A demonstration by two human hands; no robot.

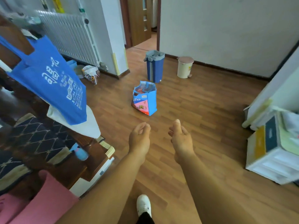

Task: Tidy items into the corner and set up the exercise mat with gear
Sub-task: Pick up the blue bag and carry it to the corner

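Reaching out with both arms: our left hand point(140, 136) and right hand point(181, 138) hover side by side over the floor point(202, 110). Fingers are loosely curled and neither one is holding anything.

Just past the fingertips, not touching them, the bag point(144, 98) stands upright on the floor with its mouth open. There's stuff inside that we can't make out. That looks like the next thing to tidy, so we'd guess we're right at the start of the clearing part.

How we'd do it well: we can't see any handles, so take the top edges on two opposite sides and lift it straight up. It looks soft and a bit saggy, and a one-handed grab could fold it and spill whatever's in there.

Behind the bag is the bucket point(155, 67), with the bin point(185, 67) to its right near the wall. Over on the left under the radiator point(69, 36) there's a crumpled packet point(90, 73). That nook seems a fair bet for the corner, though it's only our guess.

Watch the tote point(48, 78) hanging on the left on the way there.

Down by our left arm there's a pink thing point(48, 199). Maybe it's the mat, we can't tell. Either way, the middle of the floor needs freeing up first.
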